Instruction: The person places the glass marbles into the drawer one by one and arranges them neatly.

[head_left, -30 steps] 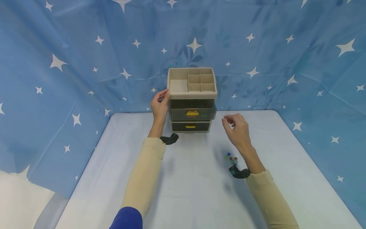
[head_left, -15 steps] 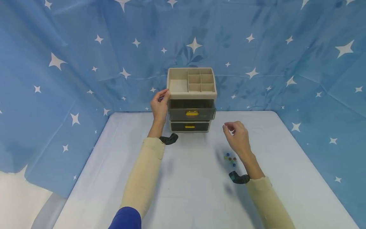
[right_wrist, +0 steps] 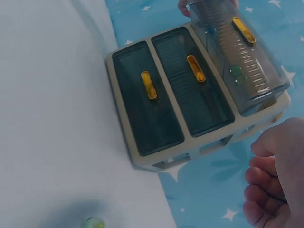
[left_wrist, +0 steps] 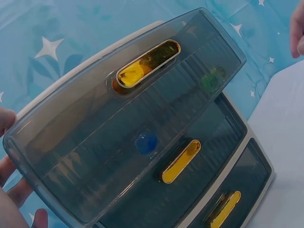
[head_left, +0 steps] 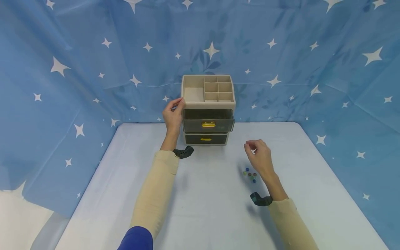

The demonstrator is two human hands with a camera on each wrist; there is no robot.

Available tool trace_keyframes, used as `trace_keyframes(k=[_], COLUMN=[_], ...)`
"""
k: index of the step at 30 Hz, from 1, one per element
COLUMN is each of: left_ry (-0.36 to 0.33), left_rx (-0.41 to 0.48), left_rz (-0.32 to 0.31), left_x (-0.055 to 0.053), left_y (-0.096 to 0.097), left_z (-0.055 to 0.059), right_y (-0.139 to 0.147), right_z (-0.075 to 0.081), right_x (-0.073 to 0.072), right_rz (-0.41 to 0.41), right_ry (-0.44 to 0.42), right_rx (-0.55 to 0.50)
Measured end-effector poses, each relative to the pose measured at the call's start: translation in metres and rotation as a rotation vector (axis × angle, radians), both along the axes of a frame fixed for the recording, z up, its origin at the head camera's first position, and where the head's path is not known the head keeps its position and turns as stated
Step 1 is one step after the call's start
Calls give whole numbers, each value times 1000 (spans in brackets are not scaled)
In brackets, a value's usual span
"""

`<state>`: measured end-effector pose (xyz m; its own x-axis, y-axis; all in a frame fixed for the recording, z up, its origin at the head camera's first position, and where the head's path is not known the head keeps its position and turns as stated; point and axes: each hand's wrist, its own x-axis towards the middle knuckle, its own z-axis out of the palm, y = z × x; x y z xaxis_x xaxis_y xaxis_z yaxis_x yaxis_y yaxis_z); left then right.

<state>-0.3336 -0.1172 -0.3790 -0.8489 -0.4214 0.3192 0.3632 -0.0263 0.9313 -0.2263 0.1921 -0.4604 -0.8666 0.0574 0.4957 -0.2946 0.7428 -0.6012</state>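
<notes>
A beige desktop organizer [head_left: 209, 105] has smoky see-through drawers with gold handles. Its top drawer [head_left: 223, 126] is pulled out. Through the drawer's front show a blue marble [left_wrist: 147, 143] and something green, likewise marble-like [left_wrist: 209, 81]. My left hand [head_left: 173, 118] grips the organizer's front left corner, thumb in front at the upper edge. To the right of the organizer, over the table, my right hand [head_left: 261, 158] hangs with fingers loosely curled and nothing visible in them. Just below it on the table lie several small marbles [head_left: 249, 174], blue, brown and greenish.
A white table [head_left: 206, 194] carries everything. Behind it and along both sides hangs a blue cloth [head_left: 140, 62] with white stars. The organizer's top tray has one large and several small compartments [head_left: 211, 86]. The lower two drawers [right_wrist: 149, 102] are closed.
My right hand has moved down and away from the organizer's side, toward the marbles. The left hand keeps its place at the corner. The view has shifted slightly.
</notes>
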Motion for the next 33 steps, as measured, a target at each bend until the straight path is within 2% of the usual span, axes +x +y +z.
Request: trace_keyframes(k=[16, 25, 33], left_ry=[-17, -16, -12], left_rx=[-13, -11, -23], left_rz=[30, 23, 11], left_x=[-3, -6, -9], left_y=[-1, -3, -5], left_z=[1, -5, -5], right_y=[6, 10, 13], right_z=[-18, -33, -42], right_x=[4, 7, 6], right_rz=[-29, -4, 7], right_ry=[-76, -108, -153], right_rx=[15, 17, 22])
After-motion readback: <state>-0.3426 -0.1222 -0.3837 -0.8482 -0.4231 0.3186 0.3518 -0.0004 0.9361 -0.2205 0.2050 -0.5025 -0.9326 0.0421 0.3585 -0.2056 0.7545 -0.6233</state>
